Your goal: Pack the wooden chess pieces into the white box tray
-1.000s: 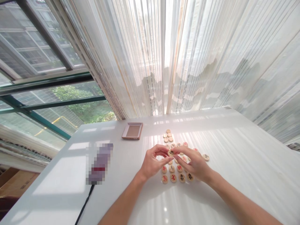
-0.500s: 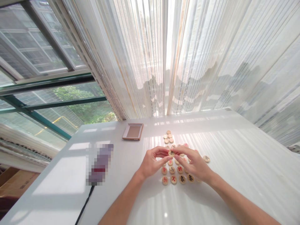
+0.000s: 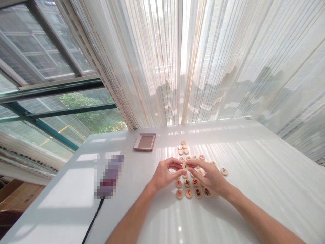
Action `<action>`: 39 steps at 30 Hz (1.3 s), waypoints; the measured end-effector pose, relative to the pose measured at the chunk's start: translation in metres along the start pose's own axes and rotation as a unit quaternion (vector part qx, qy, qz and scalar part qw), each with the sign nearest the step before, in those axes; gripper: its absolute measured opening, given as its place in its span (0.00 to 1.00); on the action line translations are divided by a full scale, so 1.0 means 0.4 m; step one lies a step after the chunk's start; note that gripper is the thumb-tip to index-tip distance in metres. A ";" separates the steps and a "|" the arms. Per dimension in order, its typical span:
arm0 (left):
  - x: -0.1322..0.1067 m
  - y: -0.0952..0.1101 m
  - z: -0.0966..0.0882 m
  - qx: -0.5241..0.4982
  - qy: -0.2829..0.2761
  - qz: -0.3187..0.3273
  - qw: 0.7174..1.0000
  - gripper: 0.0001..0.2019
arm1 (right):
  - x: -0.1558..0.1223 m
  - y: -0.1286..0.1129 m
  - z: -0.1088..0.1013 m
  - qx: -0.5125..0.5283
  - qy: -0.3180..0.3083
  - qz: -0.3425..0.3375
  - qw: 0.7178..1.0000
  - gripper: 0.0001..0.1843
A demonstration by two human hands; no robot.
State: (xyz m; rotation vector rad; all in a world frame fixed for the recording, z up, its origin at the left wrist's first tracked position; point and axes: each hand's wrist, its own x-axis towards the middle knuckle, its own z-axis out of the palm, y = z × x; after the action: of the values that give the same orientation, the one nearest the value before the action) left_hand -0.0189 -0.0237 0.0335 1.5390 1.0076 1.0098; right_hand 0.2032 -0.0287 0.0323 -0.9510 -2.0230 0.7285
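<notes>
Between the fingertips of my left hand (image 3: 165,173) and my right hand (image 3: 209,174) is a round wooden Chinese chess piece (image 3: 185,166) with a black character, face up. Both hands pinch it, one from each side, over rows of similar pieces. In the row nearest me lie a red-marked piece (image 3: 179,194), another red one (image 3: 188,193) and a black-marked piece (image 3: 198,192). My right hand hides part of the rows. To the right of it, a black-marked piece (image 3: 224,171) lies apart from the others.
Behind the rows, several pale pieces (image 3: 183,149) form a small cluster. A shallow open box (image 3: 144,142) sits toward the back of the white table (image 3: 266,189). A blurred purple object (image 3: 109,176) with a black cable (image 3: 93,218) lies on the left. Sheer curtains (image 3: 157,67) hang behind.
My hands and the chess piece between them stay in nearly the same place. The whole view shifts very slightly.
</notes>
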 end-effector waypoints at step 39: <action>0.018 -0.004 -0.083 0.097 -0.047 0.007 0.994 0.11 | 0.011 -0.002 -0.045 -0.040 0.097 -0.030 0.994 0.11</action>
State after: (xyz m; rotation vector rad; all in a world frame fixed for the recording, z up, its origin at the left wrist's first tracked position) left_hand -0.0484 -0.0073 0.0379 1.7385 1.0537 0.8600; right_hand 0.2159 -0.0227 0.0441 -0.9647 -1.9129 0.5056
